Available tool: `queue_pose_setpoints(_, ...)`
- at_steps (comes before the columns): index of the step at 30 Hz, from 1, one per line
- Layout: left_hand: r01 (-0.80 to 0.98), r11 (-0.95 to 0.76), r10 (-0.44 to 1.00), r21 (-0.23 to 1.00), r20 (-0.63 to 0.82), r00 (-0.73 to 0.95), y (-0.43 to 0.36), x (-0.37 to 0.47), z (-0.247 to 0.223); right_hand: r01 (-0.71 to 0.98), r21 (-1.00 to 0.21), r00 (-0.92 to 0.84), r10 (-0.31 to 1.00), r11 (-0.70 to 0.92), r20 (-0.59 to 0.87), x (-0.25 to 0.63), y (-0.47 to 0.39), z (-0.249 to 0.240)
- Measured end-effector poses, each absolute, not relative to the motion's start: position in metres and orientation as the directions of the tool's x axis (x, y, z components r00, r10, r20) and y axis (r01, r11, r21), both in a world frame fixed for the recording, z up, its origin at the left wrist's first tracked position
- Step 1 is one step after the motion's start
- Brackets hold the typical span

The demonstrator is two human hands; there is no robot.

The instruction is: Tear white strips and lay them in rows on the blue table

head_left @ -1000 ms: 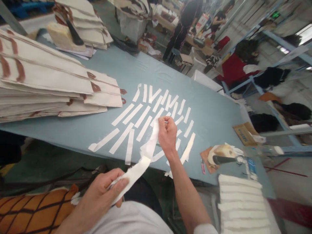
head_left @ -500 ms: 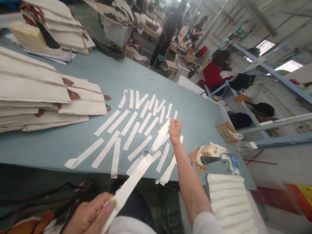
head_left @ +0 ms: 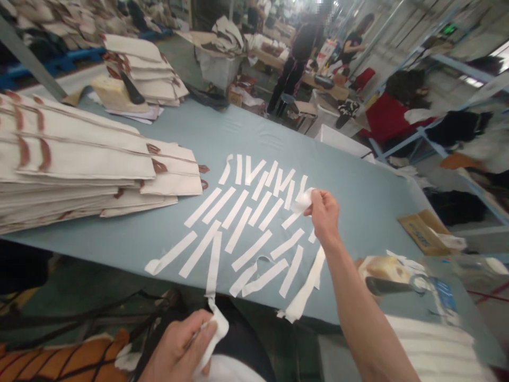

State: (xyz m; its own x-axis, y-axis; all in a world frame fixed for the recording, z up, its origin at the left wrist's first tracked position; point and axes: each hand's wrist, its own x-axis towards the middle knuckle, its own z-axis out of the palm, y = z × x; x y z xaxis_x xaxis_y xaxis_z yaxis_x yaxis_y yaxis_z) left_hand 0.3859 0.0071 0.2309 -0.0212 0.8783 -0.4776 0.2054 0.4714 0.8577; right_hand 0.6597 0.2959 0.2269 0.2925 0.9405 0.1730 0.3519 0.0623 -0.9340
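Strips (head_left: 238, 230) spread on table (head_left: 358, 201), mid-frame. Fabric stack (head_left: 91, 156) on table, frame left; second stack (head_left: 153, 79) behind it, upper left. Carton (head_left: 422, 232) frame right, near table edge.

Left hand (head_left: 181, 338) and right hand (head_left: 326, 215) pinch white strips (head_left: 221, 324).

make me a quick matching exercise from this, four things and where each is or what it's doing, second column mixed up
Things
1. bare left hand
2. bare right hand
3. large stack of cream fabric panels with brown loops
4. open brown cardboard box

Places and states
a. holds a small white piece by the flat, narrow white strips
b. near the right end of the blue-green table
c. grips a bent white strip at the table's near edge
d. at the table's left side

Pairs: 1-c, 2-a, 3-d, 4-b
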Motion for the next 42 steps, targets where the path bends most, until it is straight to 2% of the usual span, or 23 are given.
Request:
queue_pose_setpoints(4, 0.112, 0.556, 0.83, 0.823, -0.546, -0.112, 0.008, 0.382, 0.228, 0.207, -0.977, 0.167, 0.982, 0.055, 0.091, 0.618, 0.287, 0.225)
queue_pose_setpoints(11, 0.038, 0.565, 0.809, 0.824, -0.544, -0.225, 0.0, 0.366, 0.215, -0.002, -0.999, -0.064, 0.997, -0.042, -0.042, 0.525, 0.278, 0.209)
queue_pose_setpoints(16, 0.022, 0.564, 0.811, 0.826, -0.548, -0.203, -0.014, 0.354, 0.2, -0.113, -0.981, -0.204, 0.97, -0.156, -0.131, 0.461, 0.273, 0.188)
queue_pose_setpoints(27, -0.083, 0.615, 0.718, 0.784, -0.6, -0.353, -0.037, 0.33, 0.194, -0.071, -0.992, -0.313, 0.947, -0.106, -0.078, 0.374, 0.27, 0.14)
queue_pose_setpoints(42, -0.048, 0.606, 0.727, 0.794, -0.577, -0.372, -0.045, 0.286, 0.192, 0.082, -0.997, -0.302, 0.953, 0.016, -0.009, 0.327, 0.258, 0.113)
